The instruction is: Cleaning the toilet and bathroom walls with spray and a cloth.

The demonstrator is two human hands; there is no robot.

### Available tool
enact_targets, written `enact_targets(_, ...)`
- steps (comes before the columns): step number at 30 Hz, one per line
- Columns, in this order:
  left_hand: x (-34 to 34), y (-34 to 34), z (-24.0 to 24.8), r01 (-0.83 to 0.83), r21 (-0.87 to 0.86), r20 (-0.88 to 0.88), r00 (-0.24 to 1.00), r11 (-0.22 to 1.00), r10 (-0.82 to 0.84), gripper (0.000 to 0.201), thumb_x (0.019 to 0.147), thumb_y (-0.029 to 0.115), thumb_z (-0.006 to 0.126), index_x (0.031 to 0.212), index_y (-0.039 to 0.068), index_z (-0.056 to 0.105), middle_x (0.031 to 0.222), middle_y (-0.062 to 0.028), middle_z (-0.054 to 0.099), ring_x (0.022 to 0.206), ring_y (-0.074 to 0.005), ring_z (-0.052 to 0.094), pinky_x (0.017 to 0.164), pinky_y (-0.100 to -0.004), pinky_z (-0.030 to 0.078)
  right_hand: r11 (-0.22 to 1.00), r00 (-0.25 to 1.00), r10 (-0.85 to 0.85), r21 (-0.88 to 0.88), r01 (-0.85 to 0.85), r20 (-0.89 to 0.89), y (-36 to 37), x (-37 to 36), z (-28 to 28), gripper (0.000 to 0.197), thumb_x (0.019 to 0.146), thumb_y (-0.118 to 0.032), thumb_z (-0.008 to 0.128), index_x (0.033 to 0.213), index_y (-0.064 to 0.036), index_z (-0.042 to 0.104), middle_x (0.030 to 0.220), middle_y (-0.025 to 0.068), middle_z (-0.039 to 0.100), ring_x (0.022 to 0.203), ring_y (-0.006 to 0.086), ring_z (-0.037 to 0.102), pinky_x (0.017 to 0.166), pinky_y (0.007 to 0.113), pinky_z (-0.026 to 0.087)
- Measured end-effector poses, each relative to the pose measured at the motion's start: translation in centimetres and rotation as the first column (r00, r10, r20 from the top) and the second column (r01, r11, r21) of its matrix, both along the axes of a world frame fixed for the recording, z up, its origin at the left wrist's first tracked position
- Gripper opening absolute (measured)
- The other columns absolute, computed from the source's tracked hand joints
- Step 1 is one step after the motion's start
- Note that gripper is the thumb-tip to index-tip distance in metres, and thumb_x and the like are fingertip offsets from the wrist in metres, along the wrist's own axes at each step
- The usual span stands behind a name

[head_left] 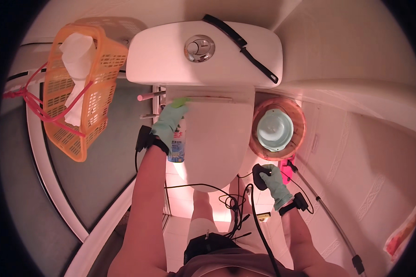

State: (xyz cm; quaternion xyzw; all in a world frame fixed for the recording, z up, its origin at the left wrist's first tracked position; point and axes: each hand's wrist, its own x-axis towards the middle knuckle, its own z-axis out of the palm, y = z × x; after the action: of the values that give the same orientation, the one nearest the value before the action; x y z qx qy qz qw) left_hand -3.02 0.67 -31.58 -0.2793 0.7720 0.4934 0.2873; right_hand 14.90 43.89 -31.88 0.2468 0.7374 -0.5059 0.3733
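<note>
My left hand (170,121), in a pale green glove, is closed around the upper part of a cleaner bottle (177,150) with a bright green top and a blue lower label. The bottle hangs upright beside the left edge of the closed white toilet lid (217,138). At the right, in front of the wooden tub, my right hand (273,181) wears the same kind of glove. Its fingers grip a dark rounded object (260,177) whose kind I cannot make out. Both wrists carry black straps with small devices.
A long black brush (239,42) lies across the toilet tank (162,51). An orange plastic basket (90,134) with paper rolls hangs at the left. The wooden tub (260,147) holds a pale blue basin (278,121). A metal pole (330,214) leans right; black cables (235,203) dangle ahead of me.
</note>
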Motion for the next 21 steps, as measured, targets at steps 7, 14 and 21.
enact_targets(7,3.7,-2.1,1.8,-0.326,-0.033,-0.197,0.929,0.945,0.314,0.037,0.082,0.030,0.062,0.112,0.009,0.064,0.075,-0.0031,0.055,0.059,-0.0141,0.054,0.050,-0.0304,0.047,0.999,1.000,-0.013,-0.042,0.013,-0.002,-1.0,-0.9,0.4,0.030,0.080,0.001,0.067,0.109,0.0024,0.061,0.094,0.0114,0.067,0.083,0.0193,0.066,0.072,0.032,0.055)
enact_targets(14,9.8,-2.4,3.2,-0.427,-0.114,-0.128,0.902,0.897,0.413,0.037,0.084,0.028,0.065,0.114,0.007,0.063,0.082,-0.0031,0.059,0.061,-0.0124,0.054,0.053,-0.0270,0.046,0.995,0.997,0.068,-0.065,-0.070,-0.025,-3.7,-1.0,-0.9,0.035,0.080,0.001,0.067,0.114,0.0039,0.059,0.101,0.0141,0.067,0.092,0.0220,0.065,0.082,0.033,0.053)
enact_targets(21,17.9,1.3,4.3,-0.312,-0.185,-0.573,0.804,0.932,0.156,0.046,0.089,0.009,0.060,0.134,0.003,0.052,0.118,-0.0087,0.058,0.105,-0.0191,0.057,0.090,-0.0336,0.046,0.993,0.992,0.121,-0.001,-0.121,-0.024,-5.1,1.8,-7.7,0.065,0.075,0.001,0.070,0.135,0.0031,0.043,0.109,0.0184,0.062,0.099,0.0269,0.063,0.085,0.035,0.054)
